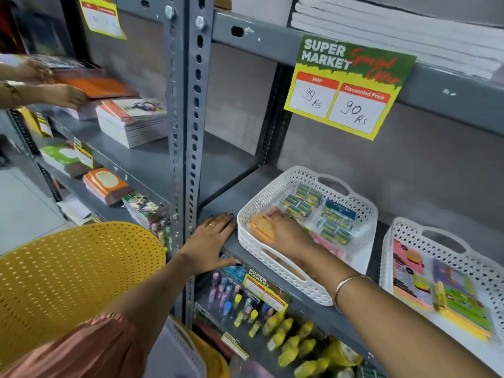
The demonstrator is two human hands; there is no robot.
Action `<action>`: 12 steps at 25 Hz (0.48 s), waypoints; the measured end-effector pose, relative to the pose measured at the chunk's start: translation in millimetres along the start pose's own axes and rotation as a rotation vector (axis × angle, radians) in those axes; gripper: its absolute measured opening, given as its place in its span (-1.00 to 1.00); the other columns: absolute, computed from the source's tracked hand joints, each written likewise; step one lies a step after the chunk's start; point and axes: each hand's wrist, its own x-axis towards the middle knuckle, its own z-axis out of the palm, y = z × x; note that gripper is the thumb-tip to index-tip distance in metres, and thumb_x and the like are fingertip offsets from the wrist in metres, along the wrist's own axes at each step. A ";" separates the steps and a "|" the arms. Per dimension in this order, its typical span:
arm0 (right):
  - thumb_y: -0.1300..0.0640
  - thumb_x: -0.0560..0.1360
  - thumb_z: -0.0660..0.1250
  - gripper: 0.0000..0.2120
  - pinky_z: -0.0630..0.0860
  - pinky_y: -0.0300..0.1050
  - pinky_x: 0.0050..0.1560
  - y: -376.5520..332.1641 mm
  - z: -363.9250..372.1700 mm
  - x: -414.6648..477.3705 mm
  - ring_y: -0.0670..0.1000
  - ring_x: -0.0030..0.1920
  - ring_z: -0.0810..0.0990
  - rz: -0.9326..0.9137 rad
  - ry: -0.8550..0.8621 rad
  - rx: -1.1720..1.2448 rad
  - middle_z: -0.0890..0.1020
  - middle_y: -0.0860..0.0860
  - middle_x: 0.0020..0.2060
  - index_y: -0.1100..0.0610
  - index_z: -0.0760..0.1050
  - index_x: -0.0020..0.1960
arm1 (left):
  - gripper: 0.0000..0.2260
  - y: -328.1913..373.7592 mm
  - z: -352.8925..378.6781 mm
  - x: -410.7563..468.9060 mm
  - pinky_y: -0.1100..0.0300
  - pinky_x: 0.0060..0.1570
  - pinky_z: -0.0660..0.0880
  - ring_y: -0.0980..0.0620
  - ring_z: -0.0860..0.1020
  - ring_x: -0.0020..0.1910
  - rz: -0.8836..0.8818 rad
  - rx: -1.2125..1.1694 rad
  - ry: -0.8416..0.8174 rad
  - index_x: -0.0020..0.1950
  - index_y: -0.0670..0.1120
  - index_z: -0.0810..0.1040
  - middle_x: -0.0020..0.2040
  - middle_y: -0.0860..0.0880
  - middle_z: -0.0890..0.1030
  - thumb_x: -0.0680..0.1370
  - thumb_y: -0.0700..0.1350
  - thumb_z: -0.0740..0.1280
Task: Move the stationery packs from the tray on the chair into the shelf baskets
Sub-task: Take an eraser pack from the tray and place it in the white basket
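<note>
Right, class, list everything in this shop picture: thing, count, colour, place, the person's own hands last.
left basket: one, white, middle shelf.
right basket: one, white, same shelf, further right.
blue-yellow packs: several, in left basket.
orange pack: one, orange, left end of left basket.
price card: one, green-yellow, upper shelf edge.
chair: one, yellow, lower left.
notebook stacks: several, mixed, left bay.
yellow bottles: many, shelf below.
left hand: one, flat on shelf edge.
right hand: one, inside left basket.

We see a price sign (346, 88) reading 99 and 90 Rs, notebooks (133, 121) at left, white paper (395, 31) above, yellow bottles (289, 339) below.
</note>
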 end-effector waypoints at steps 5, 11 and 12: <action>-0.16 0.36 0.40 -0.21 0.39 0.04 0.34 0.0 1.5 1.3 0.17 0.34 0.39 0.023 0.017 0.014 0.40 0.19 0.36 0.25 0.22 0.39 | -0.09 0.0 0.2 1.1 0.06 0.41 -0.04 -0.08 0.20 0.43 -0.001 0.014 -0.007 0.49 -0.14 0.15 0.45 -0.12 0.28 0.37 0.46 0.18; -0.06 0.32 0.48 -0.16 0.35 0.05 0.39 2.8 1.1 1.5 0.17 0.38 0.34 0.039 0.001 0.028 0.37 0.20 0.39 0.25 0.17 0.43 | -0.09 0.7 -1.0 -0.2 0.06 0.40 -0.07 -0.09 0.20 0.43 -0.012 0.010 -0.003 0.49 -0.15 0.14 0.45 -0.13 0.27 0.35 0.44 0.18; -0.06 0.33 0.48 -0.16 0.35 0.05 0.38 2.4 0.3 0.7 0.17 0.38 0.35 0.042 -0.004 0.025 0.37 0.20 0.38 0.25 0.17 0.43 | -0.09 1.0 -1.1 -0.3 0.06 0.40 -0.08 -0.09 0.19 0.44 -0.014 0.006 -0.006 0.50 -0.14 0.14 0.46 -0.13 0.26 0.35 0.44 0.17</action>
